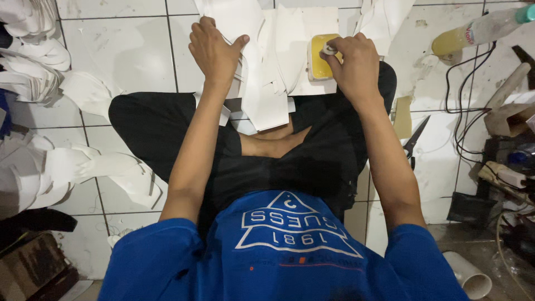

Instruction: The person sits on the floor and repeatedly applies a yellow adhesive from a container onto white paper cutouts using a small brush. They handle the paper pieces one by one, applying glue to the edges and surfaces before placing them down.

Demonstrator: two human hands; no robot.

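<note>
I sit cross-legged on a white tiled floor. My left hand (214,50) rests fingers-down on a stack of white cut paper-like pieces (267,67) lying over my knees. My right hand (354,64) is closed around a small pale applicator (330,49), pressing it into a shallow tray of yellow glue (319,64) that sits on the white pieces just right of the stack.
Heaps of white cut pieces (33,61) lie at the left, with more (100,170) by my left knee. Black scissors (415,142) lie to the right of my leg. A yellow-filled plastic bottle (473,33), black cables (465,106), clutter and a white tube (468,273) are at the right.
</note>
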